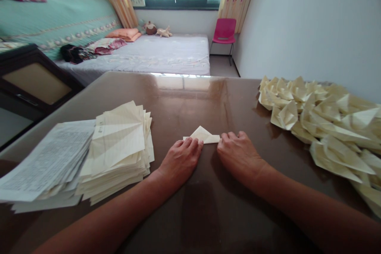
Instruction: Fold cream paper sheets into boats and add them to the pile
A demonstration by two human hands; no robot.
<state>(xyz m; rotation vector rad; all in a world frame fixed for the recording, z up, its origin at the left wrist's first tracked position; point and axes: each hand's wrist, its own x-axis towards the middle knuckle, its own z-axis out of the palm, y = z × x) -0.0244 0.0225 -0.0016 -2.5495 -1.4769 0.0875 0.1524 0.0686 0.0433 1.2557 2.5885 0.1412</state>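
Observation:
A small folded sheet of cream paper (201, 134) lies flat on the brown table (190, 105), its peak pointing away from me and a narrow strip along each side. My left hand (183, 154) is closed over its left end, fingertips pressed on the near edge. At the right end of the strip, my right hand (236, 149) pinches the paper with curled fingers. The undersides of both hands are hidden. To my left sits a stack of cream lined paper (119, 139), creased on top. Many folded paper shapes (284, 115) are heaped at the right.
Printed white sheets (50, 158) lie left of the cream stack. Past the table's far edge are a bed (178, 53) and a pink chair (224, 31). A dark cabinet (35, 79) stands at the left, and a white wall (309, 24) runs along the right.

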